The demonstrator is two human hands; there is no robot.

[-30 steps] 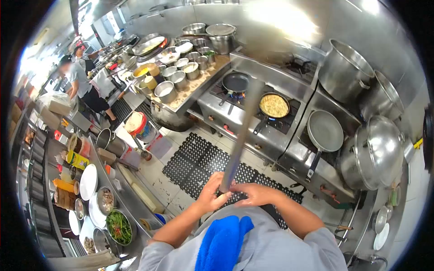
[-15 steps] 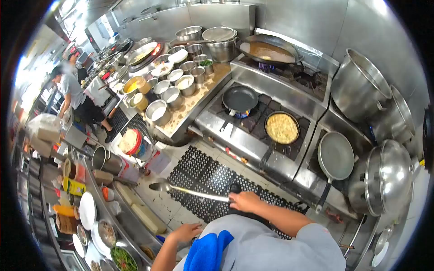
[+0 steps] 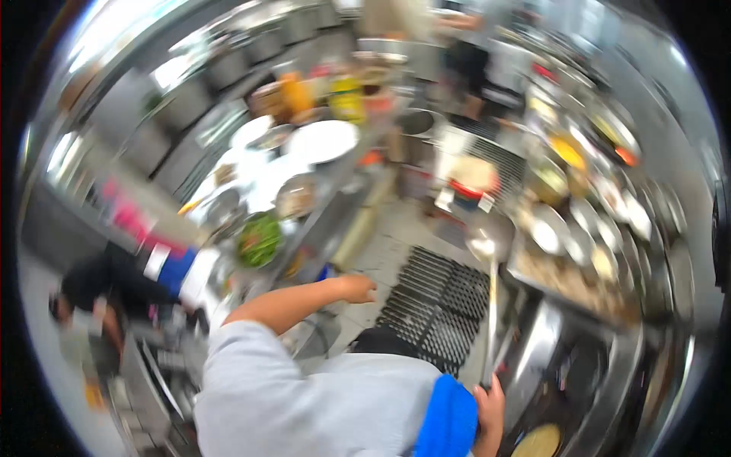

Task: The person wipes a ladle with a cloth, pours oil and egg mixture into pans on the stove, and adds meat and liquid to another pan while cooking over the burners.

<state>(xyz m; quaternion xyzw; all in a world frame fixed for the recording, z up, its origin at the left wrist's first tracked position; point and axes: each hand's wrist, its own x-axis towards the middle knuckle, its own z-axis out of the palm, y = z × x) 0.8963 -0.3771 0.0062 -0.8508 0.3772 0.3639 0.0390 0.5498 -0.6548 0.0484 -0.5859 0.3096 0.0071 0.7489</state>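
My right hand (image 3: 489, 402) is wrapped round the handle end of a long metal ladle (image 3: 493, 305). The ladle points away from me, with its round bowl (image 3: 489, 234) near the corner of the pot-covered counter. My left hand (image 3: 356, 289) is held out over the floor, left of the black mat (image 3: 438, 308); its fingers are blurred and nothing shows in them. Close to my left hand is the steel prep counter with a bowl of green vegetables (image 3: 260, 240). A blue cloth (image 3: 448, 415) hangs at my front.
White plates (image 3: 324, 142) and bottles stand on the left counter. A bucket with a red rim (image 3: 474, 177) is ahead. Metal pots (image 3: 548, 230) crowd the right counter. A pan with yellow food (image 3: 538, 442) lies at bottom right. One person (image 3: 114, 289) is at left, another (image 3: 466, 65) at top.
The view has swung left, toward the prep counter. The ladle, in both hands at first, is now in my right hand and points away. My left hand has come off it and reaches out.
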